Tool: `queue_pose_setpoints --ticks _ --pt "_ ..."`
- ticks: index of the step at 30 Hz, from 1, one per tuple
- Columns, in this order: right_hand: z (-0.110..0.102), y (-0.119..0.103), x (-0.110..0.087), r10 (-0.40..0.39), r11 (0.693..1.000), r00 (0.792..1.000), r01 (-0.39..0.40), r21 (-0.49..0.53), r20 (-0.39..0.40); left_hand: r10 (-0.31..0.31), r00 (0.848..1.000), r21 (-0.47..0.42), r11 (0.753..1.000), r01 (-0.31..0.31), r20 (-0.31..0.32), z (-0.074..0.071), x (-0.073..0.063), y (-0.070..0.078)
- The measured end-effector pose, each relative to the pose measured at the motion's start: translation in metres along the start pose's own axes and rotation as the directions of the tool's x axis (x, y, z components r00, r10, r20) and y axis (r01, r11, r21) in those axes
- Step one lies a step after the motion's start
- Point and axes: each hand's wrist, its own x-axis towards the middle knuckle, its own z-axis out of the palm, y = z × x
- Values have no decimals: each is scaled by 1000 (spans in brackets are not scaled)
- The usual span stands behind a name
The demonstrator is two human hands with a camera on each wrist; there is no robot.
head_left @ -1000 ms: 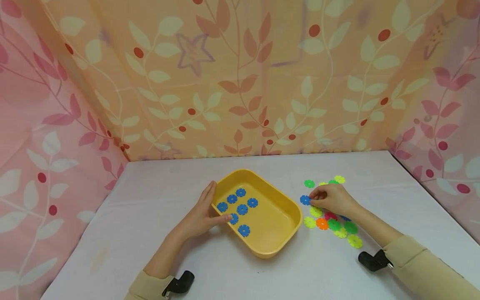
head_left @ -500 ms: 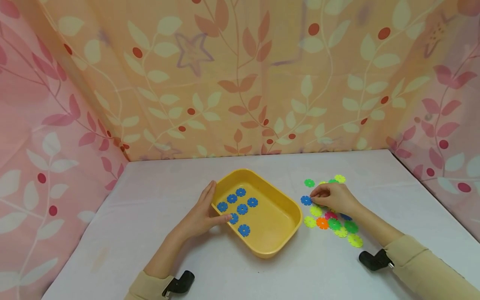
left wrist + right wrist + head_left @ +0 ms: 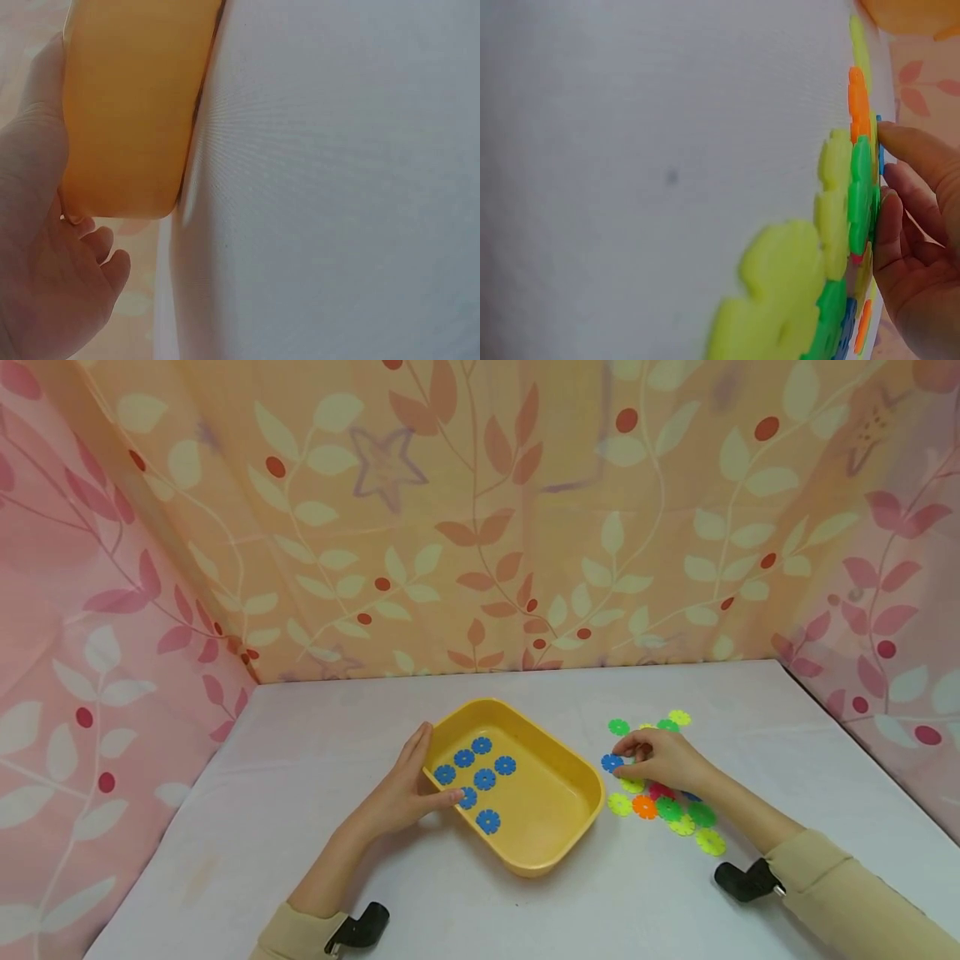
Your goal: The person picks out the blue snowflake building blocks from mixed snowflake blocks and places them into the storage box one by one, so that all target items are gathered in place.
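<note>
A yellow plastic tray [image 3: 558,827] stands on the white table, with several blue flower-shaped discs [image 3: 485,779] flat inside its left half. My left hand [image 3: 397,797] grips the tray's left rim, the thumb over the inside and the fingers along the outer wall. Right of the tray, my right hand [image 3: 666,762] pinches a blue flower-shaped disc [image 3: 611,764] between thumb and forefinger at the table surface. In the right wrist view only a thin blue edge [image 3: 880,154] of it shows by the fingertips. Part of the disc pile lies hidden under this hand.
Yellow, green, pink and orange discs lie loosely overlapped around the right hand, among them an orange disc [image 3: 644,807] and a yellow disc [image 3: 709,842]. Another blue disc [image 3: 691,796] shows partly beside the wrist. Patterned cloth [image 3: 480,527] walls off the table's back and sides.
The right hand's thumb and forefinger have shifted slightly left, further over the blue disc, which has moved only very slightly. The left hand and tray have stayed put.
</note>
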Motion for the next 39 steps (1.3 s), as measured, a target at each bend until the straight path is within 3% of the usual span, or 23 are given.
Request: queue_pose_setpoints --ticks 32,39 --pt "-1 5 -1 61 998 998 -61 -9 -4 -5 1000 8 1000 5 -3 1 0 1" --pt "-1 6 -1 26 1000 999 -26 -13 -25 5 1000 6 1000 -5 -6 0 0 1"
